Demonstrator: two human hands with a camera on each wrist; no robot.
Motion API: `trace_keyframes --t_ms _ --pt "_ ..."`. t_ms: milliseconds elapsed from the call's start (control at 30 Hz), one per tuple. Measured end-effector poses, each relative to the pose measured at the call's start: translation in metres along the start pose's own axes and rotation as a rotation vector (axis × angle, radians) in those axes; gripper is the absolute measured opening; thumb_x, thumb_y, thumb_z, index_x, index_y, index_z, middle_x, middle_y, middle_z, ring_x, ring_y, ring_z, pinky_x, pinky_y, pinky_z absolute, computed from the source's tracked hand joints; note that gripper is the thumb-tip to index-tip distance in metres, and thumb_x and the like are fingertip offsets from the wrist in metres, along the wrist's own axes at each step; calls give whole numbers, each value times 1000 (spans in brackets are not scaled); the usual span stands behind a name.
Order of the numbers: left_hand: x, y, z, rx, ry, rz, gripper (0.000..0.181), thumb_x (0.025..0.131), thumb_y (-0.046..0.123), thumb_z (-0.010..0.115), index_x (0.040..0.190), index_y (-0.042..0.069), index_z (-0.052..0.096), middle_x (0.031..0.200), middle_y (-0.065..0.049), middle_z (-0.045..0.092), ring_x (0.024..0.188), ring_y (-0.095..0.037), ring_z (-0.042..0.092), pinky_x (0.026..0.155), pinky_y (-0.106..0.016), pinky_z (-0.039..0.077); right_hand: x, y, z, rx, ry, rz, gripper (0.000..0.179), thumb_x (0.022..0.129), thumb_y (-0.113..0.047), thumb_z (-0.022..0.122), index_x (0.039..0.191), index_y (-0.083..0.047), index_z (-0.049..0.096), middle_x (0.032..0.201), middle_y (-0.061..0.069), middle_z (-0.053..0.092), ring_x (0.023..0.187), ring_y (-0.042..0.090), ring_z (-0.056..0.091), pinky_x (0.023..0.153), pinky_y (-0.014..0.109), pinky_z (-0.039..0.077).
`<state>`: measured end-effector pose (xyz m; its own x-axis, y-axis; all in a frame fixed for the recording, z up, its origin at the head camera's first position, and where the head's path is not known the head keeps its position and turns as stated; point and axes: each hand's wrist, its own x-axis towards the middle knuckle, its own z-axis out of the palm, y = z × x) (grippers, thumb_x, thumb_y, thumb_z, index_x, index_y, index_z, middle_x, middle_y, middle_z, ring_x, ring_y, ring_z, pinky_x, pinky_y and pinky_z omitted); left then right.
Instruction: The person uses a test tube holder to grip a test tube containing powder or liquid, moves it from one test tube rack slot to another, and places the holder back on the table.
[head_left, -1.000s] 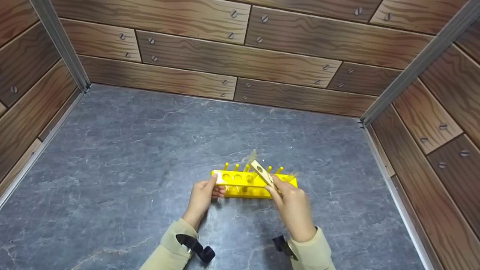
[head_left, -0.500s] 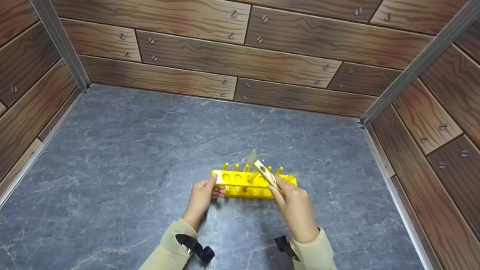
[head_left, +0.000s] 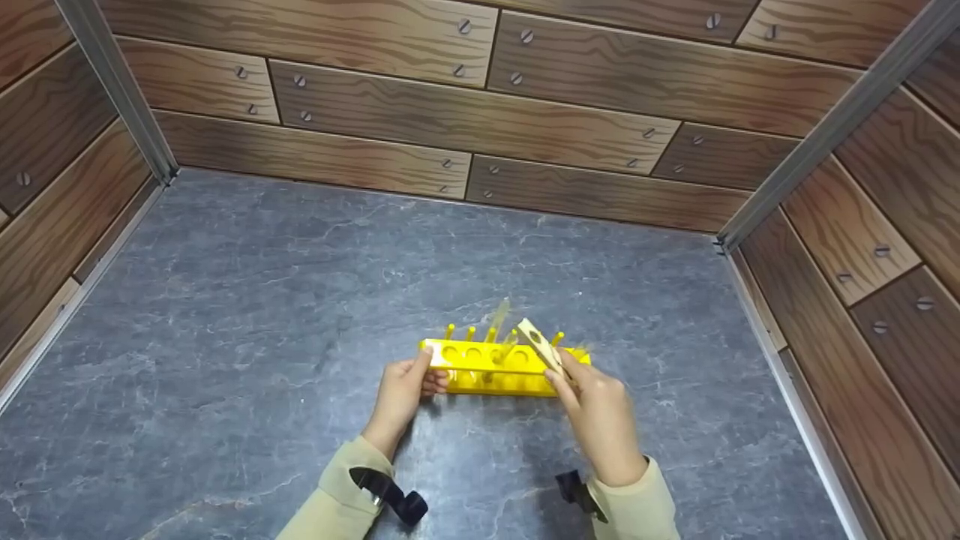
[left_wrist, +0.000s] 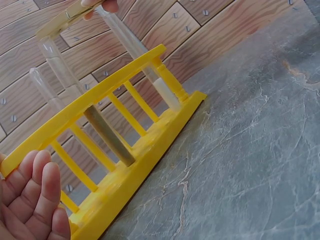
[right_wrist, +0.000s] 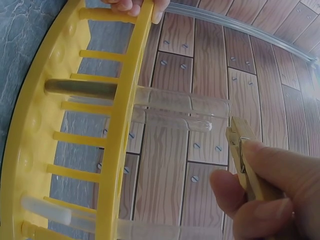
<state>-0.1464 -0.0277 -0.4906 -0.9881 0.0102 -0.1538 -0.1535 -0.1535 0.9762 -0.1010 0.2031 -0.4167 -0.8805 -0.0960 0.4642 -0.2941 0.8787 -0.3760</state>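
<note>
A yellow test tube rack (head_left: 461, 362) stands on the floor, its left end held by my left hand (head_left: 401, 391) with the thumb over the top bar. My right hand (head_left: 602, 412) pinches a wooden test tube clamp (head_left: 536, 342) above the right half of the rack. In the right wrist view the clamp's tip is close to the mouth of a test tube with brown contents (right_wrist: 82, 88); whether they touch I cannot tell. A tube with white contents (left_wrist: 165, 92) sits at the rack's right end. Another tube (left_wrist: 44, 85) stands rounded end up behind.
Upright yellow pegs (head_left: 450, 331) line the back of the rack. The grey marbled floor (head_left: 300, 300) spreads around it. Wood-patterned walls (head_left: 375, 97) with metal corner strips (head_left: 795, 150) close off the back and both sides.
My right hand has shifted to the right with the clamp, away from the tube with brown contents. My left hand and the rack stay in place.
</note>
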Motion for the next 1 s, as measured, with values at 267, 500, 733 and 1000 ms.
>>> trace_keyframes --t_ms 267,500,733,1000 --pt "14 -25 -4 -19 -10 10 49 99 28 47 84 -16 65 66 -10 67 56 -16 63 66 -42 54 -2 3 -3 8 30 5 32 81 -17 72 109 -3 68 72 7 64 48 8 44 44 23 40" --pt "14 -25 -3 -18 -8 8 50 99 29 47 82 -15 65 64 -8 66 55 -15 63 65 -41 54 -5 6 -5 12 33 34 35 81 -19 72 110 1 67 77 10 67 50 8 46 44 24 41" --pt "8 -13 -2 -16 -18 4 47 100 21 45 84 -19 63 66 -14 66 56 -18 64 69 -49 52 -6 10 -9 13 36 58 33 83 -16 71 111 1 66 83 13 68 54 12 56 47 27 46" --pt "-4 5 0 0 -23 22 46 100 18 44 86 -22 61 68 -16 66 57 -19 64 72 -52 51 -7 14 -13 -1 31 87 35 84 -16 69 114 0 65 78 12 67 51 11 55 45 26 45"
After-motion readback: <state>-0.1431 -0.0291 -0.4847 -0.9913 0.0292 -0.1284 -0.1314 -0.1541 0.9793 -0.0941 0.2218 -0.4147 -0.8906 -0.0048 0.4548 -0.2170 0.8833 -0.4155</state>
